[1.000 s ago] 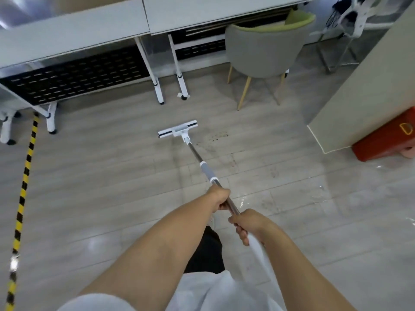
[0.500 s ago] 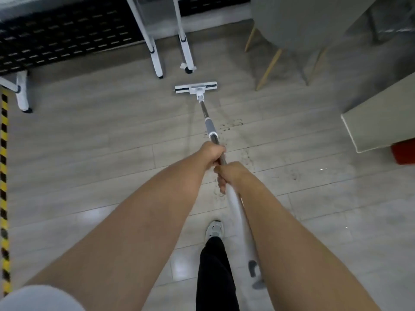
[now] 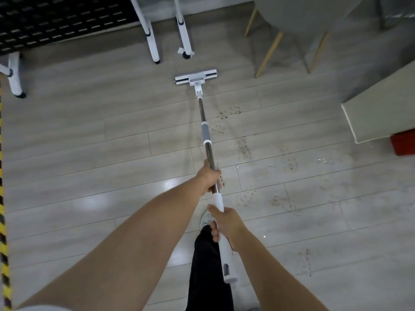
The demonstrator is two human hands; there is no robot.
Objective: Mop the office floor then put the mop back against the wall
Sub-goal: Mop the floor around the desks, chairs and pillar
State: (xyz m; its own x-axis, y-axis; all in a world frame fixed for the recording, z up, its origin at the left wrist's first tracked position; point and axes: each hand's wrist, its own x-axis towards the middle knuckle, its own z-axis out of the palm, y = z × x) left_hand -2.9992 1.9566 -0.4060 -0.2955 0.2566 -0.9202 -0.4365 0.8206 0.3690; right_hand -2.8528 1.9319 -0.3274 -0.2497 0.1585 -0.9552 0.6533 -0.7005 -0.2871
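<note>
Steel and white plastic meet between the hands. The left grip point(image 3: 210, 178) is wrapped round the bare metal shaft, and the right grip point(image 3: 227, 225) is curled round the white handle nearer the body, so both are closed on the mop point(image 3: 205, 133). Its pole runs straight ahead to the mop head point(image 3: 196, 80), which lies flat on the floor point(image 3: 89, 153), near the desk legs point(image 3: 152, 41) and left of the chair legs point(image 3: 268, 55). Dirty marks point(image 3: 229, 113) lie just right of the pole, unwiped. The next stroke should probably shift right and draw back over them. Press down through the left grip, steer with the right, and stop short of the furniture.
</note>
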